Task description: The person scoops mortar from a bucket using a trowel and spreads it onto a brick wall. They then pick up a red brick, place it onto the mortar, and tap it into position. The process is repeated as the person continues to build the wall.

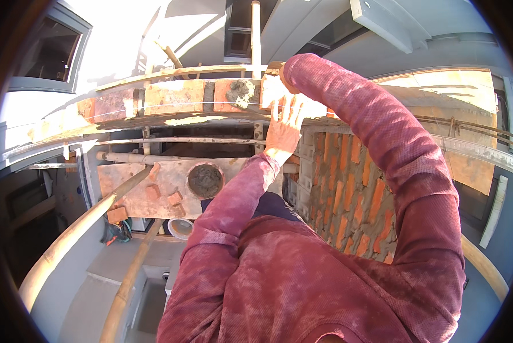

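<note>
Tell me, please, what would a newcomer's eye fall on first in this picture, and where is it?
Probably first the dusty dark-red right sleeve, which bends boldly across the right half. It would lead to the left hand, its fingers spread on a sunlit brick in the row near the top centre. Next would come the round dark circle of grey mortar, left of the left forearm.
</note>
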`<action>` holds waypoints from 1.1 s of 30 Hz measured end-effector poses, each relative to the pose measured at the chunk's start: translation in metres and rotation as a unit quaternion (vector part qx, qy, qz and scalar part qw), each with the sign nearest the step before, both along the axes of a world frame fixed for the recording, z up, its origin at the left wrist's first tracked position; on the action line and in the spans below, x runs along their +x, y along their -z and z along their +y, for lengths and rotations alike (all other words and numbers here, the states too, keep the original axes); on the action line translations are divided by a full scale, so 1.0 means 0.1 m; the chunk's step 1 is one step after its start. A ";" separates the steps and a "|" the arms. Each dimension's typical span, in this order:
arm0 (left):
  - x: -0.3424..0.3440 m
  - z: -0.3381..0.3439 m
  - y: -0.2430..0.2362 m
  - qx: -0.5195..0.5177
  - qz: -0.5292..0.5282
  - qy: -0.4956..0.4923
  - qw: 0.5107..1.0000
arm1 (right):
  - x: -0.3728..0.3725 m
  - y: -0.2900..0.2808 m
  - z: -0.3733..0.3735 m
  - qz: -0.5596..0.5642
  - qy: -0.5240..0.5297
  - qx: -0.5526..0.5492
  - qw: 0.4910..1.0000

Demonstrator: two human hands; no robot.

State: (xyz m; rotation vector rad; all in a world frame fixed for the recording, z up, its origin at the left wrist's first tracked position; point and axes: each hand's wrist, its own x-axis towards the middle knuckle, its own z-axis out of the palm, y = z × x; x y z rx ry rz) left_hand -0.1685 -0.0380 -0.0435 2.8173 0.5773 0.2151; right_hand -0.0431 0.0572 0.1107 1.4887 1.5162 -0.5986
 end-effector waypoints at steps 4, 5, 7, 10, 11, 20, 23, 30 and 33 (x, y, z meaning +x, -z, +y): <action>-0.01 -0.01 -0.16 -0.054 0.025 0.016 0.998 | -0.10 -0.27 -0.04 0.035 0.026 0.055 0.998; -0.12 -0.05 -0.25 -0.079 0.029 0.039 0.996 | -0.02 -0.42 -0.18 0.061 0.038 0.108 0.992; -0.53 -0.20 -0.28 -0.138 -0.013 0.096 0.986 | 0.16 -0.70 -0.64 0.093 0.024 0.262 0.960; -1.29 -0.30 -0.22 -0.308 0.093 0.184 0.929 | 0.12 -1.07 -1.44 0.232 0.033 0.444 0.865; -1.39 -0.22 -0.44 -0.451 0.139 0.163 0.867 | 0.04 -1.11 -1.64 0.239 0.089 0.394 0.883; -0.31 1.36 -0.97 -0.153 0.003 0.178 0.972 | -0.35 0.91 -2.18 0.177 0.276 0.299 0.896; 0.13 1.36 -0.74 -0.154 0.171 0.201 0.952 | -0.07 0.96 -2.20 0.170 0.302 0.288 0.893; 0.31 1.21 -0.65 -0.169 0.230 0.183 0.941 | 0.58 0.87 -2.82 0.140 0.389 0.260 0.873; 0.41 1.13 -0.86 -0.181 0.285 0.174 0.925 | 0.81 0.93 -3.23 0.135 0.431 0.274 0.849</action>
